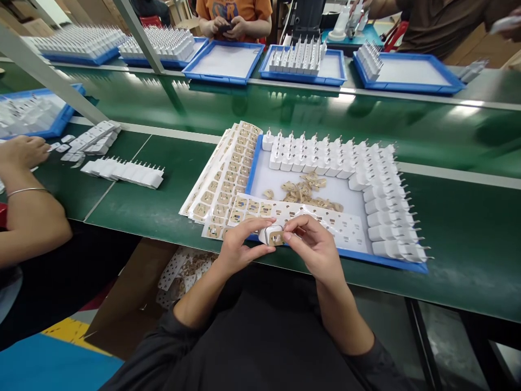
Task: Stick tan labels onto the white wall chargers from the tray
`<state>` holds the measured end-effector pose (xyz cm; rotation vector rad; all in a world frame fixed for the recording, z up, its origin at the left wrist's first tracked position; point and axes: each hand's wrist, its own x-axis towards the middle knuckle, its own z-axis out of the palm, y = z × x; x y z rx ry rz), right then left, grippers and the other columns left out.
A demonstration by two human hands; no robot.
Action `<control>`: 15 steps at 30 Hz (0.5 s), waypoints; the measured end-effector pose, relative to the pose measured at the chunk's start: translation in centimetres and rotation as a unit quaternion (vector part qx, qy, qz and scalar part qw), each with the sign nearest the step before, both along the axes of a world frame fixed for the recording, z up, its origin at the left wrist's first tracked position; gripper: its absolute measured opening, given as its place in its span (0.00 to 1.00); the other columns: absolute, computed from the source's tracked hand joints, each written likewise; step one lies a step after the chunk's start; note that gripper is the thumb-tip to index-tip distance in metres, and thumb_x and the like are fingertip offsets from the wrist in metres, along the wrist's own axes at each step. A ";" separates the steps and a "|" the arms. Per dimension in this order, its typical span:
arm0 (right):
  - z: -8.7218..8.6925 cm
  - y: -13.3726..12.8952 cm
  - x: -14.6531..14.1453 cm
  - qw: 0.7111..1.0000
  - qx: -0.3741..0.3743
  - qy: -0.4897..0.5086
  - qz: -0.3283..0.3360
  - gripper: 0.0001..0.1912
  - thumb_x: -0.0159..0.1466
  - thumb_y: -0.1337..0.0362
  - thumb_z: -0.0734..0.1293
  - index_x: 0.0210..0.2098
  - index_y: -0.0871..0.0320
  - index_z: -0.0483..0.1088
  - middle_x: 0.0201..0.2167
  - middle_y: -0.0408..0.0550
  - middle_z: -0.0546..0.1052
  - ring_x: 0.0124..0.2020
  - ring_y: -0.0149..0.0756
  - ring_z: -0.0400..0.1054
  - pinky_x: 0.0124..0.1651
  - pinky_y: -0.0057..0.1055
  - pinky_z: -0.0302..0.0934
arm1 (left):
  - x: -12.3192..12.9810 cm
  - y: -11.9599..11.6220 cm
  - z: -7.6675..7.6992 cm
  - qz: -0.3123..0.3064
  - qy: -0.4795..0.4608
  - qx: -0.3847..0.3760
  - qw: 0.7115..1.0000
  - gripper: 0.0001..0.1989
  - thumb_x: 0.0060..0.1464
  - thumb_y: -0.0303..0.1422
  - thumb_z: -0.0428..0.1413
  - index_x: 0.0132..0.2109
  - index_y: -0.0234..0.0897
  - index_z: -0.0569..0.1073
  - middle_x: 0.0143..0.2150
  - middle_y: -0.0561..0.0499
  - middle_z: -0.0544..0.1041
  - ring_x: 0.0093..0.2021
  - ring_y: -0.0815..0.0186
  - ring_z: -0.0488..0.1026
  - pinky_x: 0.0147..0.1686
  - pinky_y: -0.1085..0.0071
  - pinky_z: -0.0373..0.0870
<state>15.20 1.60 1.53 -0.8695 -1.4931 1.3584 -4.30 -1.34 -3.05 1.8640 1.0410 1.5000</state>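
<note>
My left hand point(244, 243) holds a white plug adapter point(266, 234) between thumb and fingers, over the near edge of a blue tray point(386, 262). A small tan sticker point(275, 238) lies against the adapter's face, pinched at its right side by my right hand point(311, 247). Just beyond my hands a sticker sheet point(345, 222) lies across the tray; tan stickers remain at its left end. Behind it is a pile of loose tan pieces point(303, 190). White adapters with upright pins point(325, 157) line the tray's far and right sides.
More sticker sheets point(228, 179) overlap left of the tray. Further left are a row of white adapters point(122, 171) and another person's hand point(24, 152). Blue trays point(226, 61) stand across the green line. Below the bench edge is a cardboard box point(126, 282) with scrap sheets.
</note>
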 end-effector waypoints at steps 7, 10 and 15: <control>-0.1 -0.2 -0.1 1.000 0.008 -0.012 -0.004 0.03 0.66 0.62 0.70 0.36 0.52 0.73 0.33 0.43 0.76 0.37 0.35 0.72 0.42 0.33 0.69 | 0.0 0.0 0.3 -0.006 0.006 0.004 1.000 0.24 0.56 0.38 0.67 0.59 0.42 0.74 0.54 0.41 0.82 0.54 0.55 0.80 0.55 0.58 0.77; 0.1 -0.2 -0.4 1.000 0.015 -0.024 -0.015 0.03 0.66 0.63 0.71 0.35 0.52 0.73 0.32 0.43 0.76 0.35 0.34 0.71 0.41 0.32 0.69 | 0.0 -0.1 0.5 -0.005 0.009 0.004 1.000 0.25 0.56 0.37 0.67 0.59 0.43 0.73 0.54 0.41 0.82 0.55 0.56 0.80 0.56 0.58 0.77; 0.7 -0.4 -1.0 0.997 0.020 -0.055 -0.054 0.07 0.63 0.61 0.73 0.33 0.53 0.72 0.30 0.42 0.75 0.31 0.32 0.71 0.38 0.32 0.70 | 0.1 -0.1 0.6 0.003 0.024 0.005 1.000 0.23 0.57 0.38 0.66 0.58 0.41 0.74 0.53 0.41 0.82 0.55 0.55 0.80 0.55 0.57 0.78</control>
